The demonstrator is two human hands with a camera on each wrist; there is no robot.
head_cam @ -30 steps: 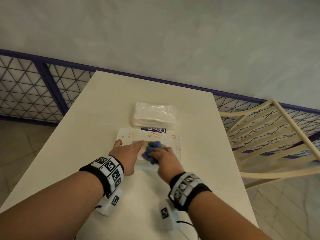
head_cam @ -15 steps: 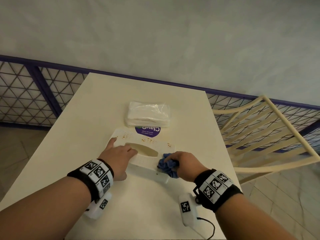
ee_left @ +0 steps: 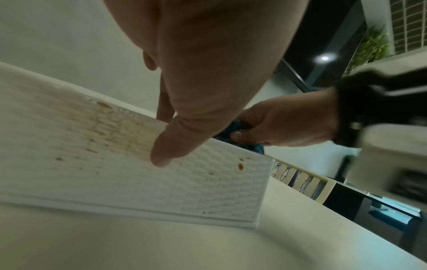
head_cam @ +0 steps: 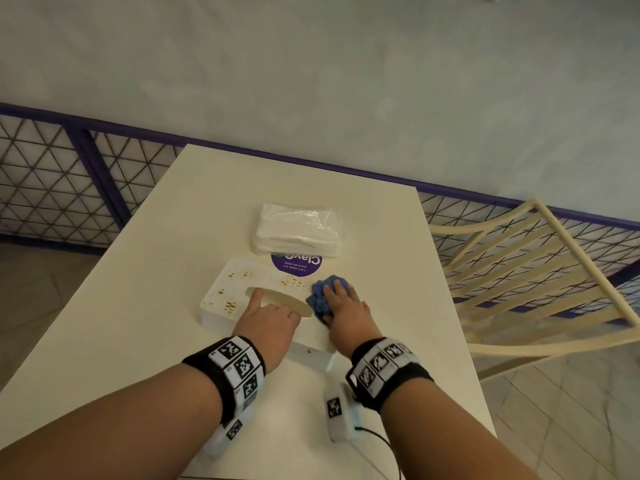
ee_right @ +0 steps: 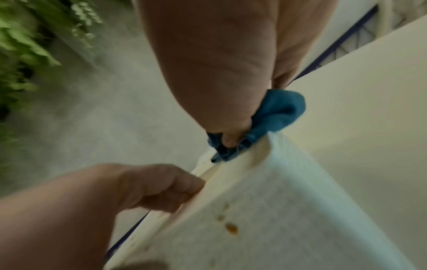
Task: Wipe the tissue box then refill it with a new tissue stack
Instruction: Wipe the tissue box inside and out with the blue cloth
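The white tissue box lies on the pale surface a little past its middle, turned at a slant, its top face dotted with orange-brown stains and cut by an oval slot. The left hand rests on the near side of the box: the index finger stretches along the rim of the slot, the other fingers curl at the slot's near lip, and the left wrist view shows the thumb pressed against the box's textured side wall. So this hand is grasping the box.

The right hand is just beside the left, at the right end of the box, fingers closed round a crumpled blue cloth that it presses onto the box's top corner. In the right wrist view the cloth bulges out from under the palm and touches the box's edge.

Behind the box, toward the far edge of the surface, lies the new tissue stack in clear wrap, apart from both hands. A round purple sticker on the surface shows between the stack and the box. A cream slatted chair stands off the right edge.
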